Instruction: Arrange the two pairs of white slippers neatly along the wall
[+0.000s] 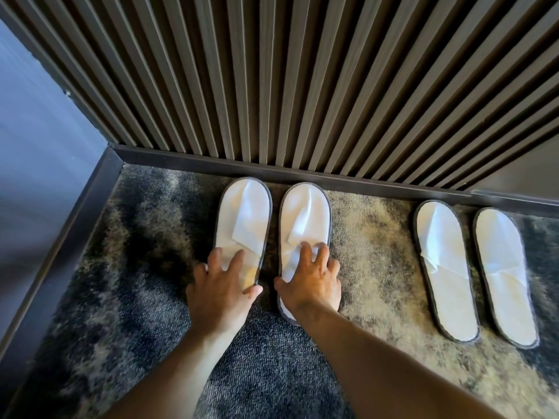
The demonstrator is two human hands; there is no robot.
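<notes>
Two pairs of flat white slippers with dark edging lie on the carpet, toes toward the slatted wall (302, 86). The left pair sits side by side: the left slipper (243, 219) and the right slipper (304, 219). My left hand (220, 285) rests on the heel end of the left one, fingers spread, thumb at its inner edge. On the heel half of the right one lies my right hand (311, 276), fingers spread, covering that part. The second pair (441, 267) (502, 273) lies further right, untouched, its heels angled slightly to the right.
A dark skirting board (302, 176) runs along the base of the wall. A blue-grey side wall (39, 140) with its own dark skirting closes the left side. Mottled grey and beige carpet (136, 267) covers the floor.
</notes>
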